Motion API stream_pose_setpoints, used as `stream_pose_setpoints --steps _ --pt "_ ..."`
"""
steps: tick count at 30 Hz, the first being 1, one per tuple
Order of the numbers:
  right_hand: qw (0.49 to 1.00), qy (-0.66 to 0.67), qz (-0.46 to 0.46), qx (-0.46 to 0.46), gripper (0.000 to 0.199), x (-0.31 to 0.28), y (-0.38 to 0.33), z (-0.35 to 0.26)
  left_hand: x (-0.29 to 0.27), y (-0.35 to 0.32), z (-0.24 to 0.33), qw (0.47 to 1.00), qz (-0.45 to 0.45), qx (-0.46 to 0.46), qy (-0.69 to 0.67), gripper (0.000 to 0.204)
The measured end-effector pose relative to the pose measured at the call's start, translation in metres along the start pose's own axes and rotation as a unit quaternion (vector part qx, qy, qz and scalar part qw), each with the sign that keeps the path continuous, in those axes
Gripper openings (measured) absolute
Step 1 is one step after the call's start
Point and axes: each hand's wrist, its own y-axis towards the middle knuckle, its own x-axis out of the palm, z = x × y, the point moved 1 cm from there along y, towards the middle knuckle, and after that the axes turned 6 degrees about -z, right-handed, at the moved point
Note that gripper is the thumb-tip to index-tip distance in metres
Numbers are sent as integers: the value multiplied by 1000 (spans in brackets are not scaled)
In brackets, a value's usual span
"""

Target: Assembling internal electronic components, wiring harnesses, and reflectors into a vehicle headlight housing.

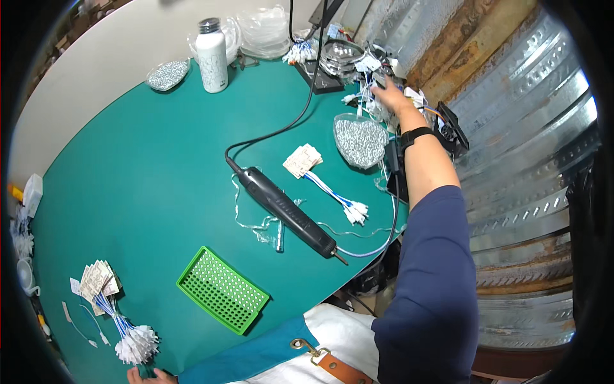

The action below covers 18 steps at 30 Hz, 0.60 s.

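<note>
My right hand (391,97) reaches to the far right, into a pile of cables and small parts. Its visible fingers are stretched and apart among white connectors, and I see nothing gripped in them. Only part of my left hand (151,376) shows at the lower left edge, fingers apart, just below a bundle of blue-and-white wires with white connectors (137,345). Small cream boards (99,279) lie fanned at that bundle's other end. A smaller wired bundle of boards (303,160) rests mid-table. Near it lies a black electric screwdriver (288,211), its cord running up and away.
A green perforated tray (224,291) sits near the front edge of the green table (160,166). Granule-filled clear containers stand at right (361,142) and far left (169,75). Beyond are a white bottle (212,57) and clear plastic bags (263,32). Corrugated metal (511,141) borders the right.
</note>
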Motion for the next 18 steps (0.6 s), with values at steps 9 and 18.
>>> stream_pose_setpoints --steps 9,18 --pt "921 -386 -47 20 49 -3 -37 -57 20 -20 -7 992 58 -90 -65 55" --pt "984 53 168 -1 40 -83 -15 -10 10 1 -3 993 58 -23 -101 38"
